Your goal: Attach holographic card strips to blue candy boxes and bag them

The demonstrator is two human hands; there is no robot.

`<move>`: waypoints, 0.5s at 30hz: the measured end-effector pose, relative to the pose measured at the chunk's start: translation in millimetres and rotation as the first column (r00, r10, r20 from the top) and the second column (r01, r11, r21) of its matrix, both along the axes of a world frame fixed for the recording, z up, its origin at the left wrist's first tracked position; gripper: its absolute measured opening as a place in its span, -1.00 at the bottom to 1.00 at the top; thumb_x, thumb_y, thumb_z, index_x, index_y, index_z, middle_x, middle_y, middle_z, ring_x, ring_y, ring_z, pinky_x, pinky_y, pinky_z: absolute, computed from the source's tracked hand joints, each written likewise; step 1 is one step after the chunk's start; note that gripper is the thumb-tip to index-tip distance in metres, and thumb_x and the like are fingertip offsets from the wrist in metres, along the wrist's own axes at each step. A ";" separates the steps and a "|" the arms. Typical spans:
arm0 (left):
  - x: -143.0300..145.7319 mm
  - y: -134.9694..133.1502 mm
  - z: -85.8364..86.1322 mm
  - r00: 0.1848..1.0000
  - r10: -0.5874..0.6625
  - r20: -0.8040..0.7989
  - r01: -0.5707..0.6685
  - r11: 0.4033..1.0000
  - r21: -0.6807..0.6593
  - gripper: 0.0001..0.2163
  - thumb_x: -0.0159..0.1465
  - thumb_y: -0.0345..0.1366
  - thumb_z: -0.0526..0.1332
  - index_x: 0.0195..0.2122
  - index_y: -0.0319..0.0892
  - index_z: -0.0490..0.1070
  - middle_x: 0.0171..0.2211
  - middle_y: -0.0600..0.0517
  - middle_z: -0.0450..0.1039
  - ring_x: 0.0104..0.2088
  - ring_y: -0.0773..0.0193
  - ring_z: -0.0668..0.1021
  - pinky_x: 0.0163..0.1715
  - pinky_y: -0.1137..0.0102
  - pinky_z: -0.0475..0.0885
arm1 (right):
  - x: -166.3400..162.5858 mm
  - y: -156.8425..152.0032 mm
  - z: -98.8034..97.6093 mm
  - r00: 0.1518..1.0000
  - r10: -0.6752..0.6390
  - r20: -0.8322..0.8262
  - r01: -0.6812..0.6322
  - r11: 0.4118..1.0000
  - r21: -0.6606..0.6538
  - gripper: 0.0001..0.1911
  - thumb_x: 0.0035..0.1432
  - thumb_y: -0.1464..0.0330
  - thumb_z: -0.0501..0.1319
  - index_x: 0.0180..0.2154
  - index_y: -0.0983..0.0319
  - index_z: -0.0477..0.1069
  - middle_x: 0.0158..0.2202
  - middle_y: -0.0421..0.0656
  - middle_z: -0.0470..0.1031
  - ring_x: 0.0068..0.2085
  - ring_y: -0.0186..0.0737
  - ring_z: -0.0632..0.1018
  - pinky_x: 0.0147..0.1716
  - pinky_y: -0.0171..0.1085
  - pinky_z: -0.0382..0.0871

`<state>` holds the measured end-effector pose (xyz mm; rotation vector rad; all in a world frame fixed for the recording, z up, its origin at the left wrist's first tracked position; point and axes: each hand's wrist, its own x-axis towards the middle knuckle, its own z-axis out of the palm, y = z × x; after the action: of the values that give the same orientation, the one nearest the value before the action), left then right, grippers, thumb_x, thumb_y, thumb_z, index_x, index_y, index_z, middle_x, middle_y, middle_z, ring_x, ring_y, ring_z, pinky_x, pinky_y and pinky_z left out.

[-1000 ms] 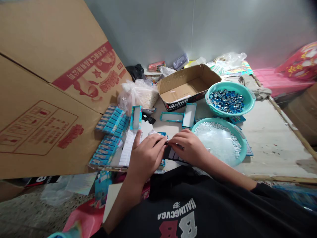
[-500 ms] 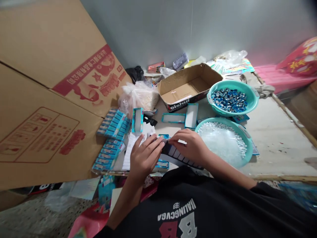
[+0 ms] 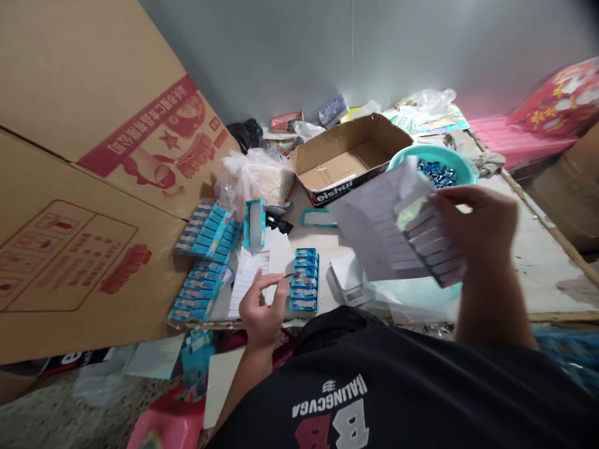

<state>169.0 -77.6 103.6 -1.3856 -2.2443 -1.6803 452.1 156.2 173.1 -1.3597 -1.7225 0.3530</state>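
My right hand (image 3: 486, 221) is raised over the right side of the table. Its thumb and fingers pinch the edge of a sheet of labels (image 3: 374, 234), which is blurred, white on one part and dark-striped on another. At the near edge, my left hand (image 3: 264, 308) holds a small thin strip (image 3: 291, 275) between thumb and finger, its kind unclear. The strip is over or beside a row of small blue boxes (image 3: 304, 293). White label sheets (image 3: 250, 280) lie just left of these boxes. A white device (image 3: 346, 277) sits to their right.
Wrapped blue packs (image 3: 210, 231) stand in stacks at left beside a large carton (image 3: 93, 249). An open cardboard box (image 3: 355, 159) is at the back. A turquoise basin (image 3: 402, 153) holds blue pieces. An empty blue tray box (image 3: 255, 224) and a plastic bag (image 3: 253, 178) lie nearby.
My hands have moved apart. My right hand has lifted the label sheet up and right, uncovering the box row and white device. My left hand has moved slightly left and down, pinching a strip.
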 end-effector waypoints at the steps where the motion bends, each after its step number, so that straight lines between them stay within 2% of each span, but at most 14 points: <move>1: -3.7 -1.7 -12.5 0.983 0.051 0.177 -0.031 0.993 -0.111 -0.91 0.20 -0.26 0.31 -0.35 -0.16 0.51 -0.39 0.04 0.60 -0.32 0.23 0.62 -0.08 0.21 0.51 | 16.3 5.5 -0.8 0.999 -0.032 0.042 0.032 0.999 -0.004 -0.85 0.13 0.27 0.35 -0.27 0.18 0.63 -0.38 -0.06 0.63 -0.33 -0.06 0.62 -0.26 -0.06 0.45; 2: -7.6 -3.9 -24.0 0.947 0.092 0.309 -0.027 0.978 -0.209 -0.85 0.18 -0.19 0.32 -0.36 -0.18 0.52 -0.41 0.02 0.60 -0.34 0.22 0.62 -0.18 0.28 0.53 | 30.3 10.5 -4.8 0.996 -0.041 0.079 0.043 0.999 -0.021 -0.83 0.11 0.25 0.36 -0.28 0.18 0.63 -0.39 -0.04 0.63 -0.32 -0.06 0.62 -0.26 -0.04 0.44; 4: -14.3 -9.4 -42.3 0.890 0.127 0.437 0.015 0.952 -0.307 -0.77 0.13 -0.13 0.35 -0.37 -0.21 0.54 -0.45 0.00 0.59 -0.39 0.22 0.60 -0.32 0.36 0.51 | 50.0 19.9 -23.6 0.996 -0.006 0.092 0.016 0.994 -0.109 -0.80 0.10 0.22 0.36 -0.30 0.20 0.62 -0.42 -0.02 0.61 -0.36 -0.08 0.61 -0.31 -0.06 0.42; 7: -19.1 -15.8 -56.0 0.870 0.099 0.483 0.071 0.944 -0.321 -0.75 0.08 -0.12 0.38 -0.37 -0.22 0.56 -0.46 0.00 0.59 -0.41 0.24 0.58 -0.35 0.40 0.47 | 63.7 34.5 -69.8 0.996 0.090 0.024 -0.079 0.955 -0.286 -0.72 0.05 0.12 0.35 -0.36 0.20 0.58 -0.45 -0.04 0.58 -0.44 -0.14 0.57 -0.40 -0.10 0.39; 9: -19.4 -16.5 -58.3 0.853 0.074 0.516 0.107 0.944 -0.312 -0.75 0.08 -0.11 0.38 -0.37 -0.21 0.56 -0.45 -0.01 0.60 -0.41 0.25 0.58 -0.34 0.40 0.47 | 67.0 43.7 -96.7 0.994 0.101 0.052 -0.078 0.942 -0.326 -0.72 0.02 0.10 0.34 -0.37 0.18 0.55 -0.47 -0.05 0.55 -0.44 -0.09 0.56 -0.40 -0.05 0.40; 10: -19.3 -15.8 -58.2 0.846 0.061 0.531 0.123 0.945 -0.304 -0.74 0.08 -0.11 0.38 -0.37 -0.21 0.56 -0.44 -0.01 0.60 -0.40 0.25 0.58 -0.34 0.40 0.47 | 67.4 47.0 -105.1 0.990 0.085 0.110 -0.047 0.949 -0.311 -0.73 0.02 0.11 0.34 -0.35 0.17 0.55 -0.46 -0.06 0.54 -0.40 -0.03 0.57 -0.36 0.02 0.41; 12: -19.3 -12.8 -56.6 0.832 0.039 0.554 0.146 0.947 -0.287 -0.74 0.07 -0.10 0.38 -0.37 -0.21 0.55 -0.43 -0.01 0.60 -0.40 0.25 0.57 -0.33 0.40 0.46 | 64.1 48.6 -109.6 0.973 0.027 0.230 0.017 0.982 -0.186 -0.73 0.07 0.14 0.32 -0.24 0.14 0.54 -0.37 -0.04 0.55 -0.27 0.15 0.58 -0.22 0.22 0.38; 15: -21.2 -7.1 -54.2 0.813 0.025 0.582 0.164 0.949 -0.270 -0.73 0.05 -0.10 0.39 -0.37 -0.21 0.55 -0.45 0.00 0.58 -0.41 0.28 0.55 -0.34 0.40 0.46 | 41.5 34.2 -96.3 0.957 -0.090 0.277 0.063 0.992 0.107 -0.69 0.21 0.19 0.21 -0.02 0.07 0.47 -0.03 0.01 0.50 0.06 0.31 0.46 0.09 0.44 0.08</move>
<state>147.8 -84.6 49.3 -1.1033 -2.9233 -2.0752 493.6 190.4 76.8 -1.4544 -1.8839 0.0311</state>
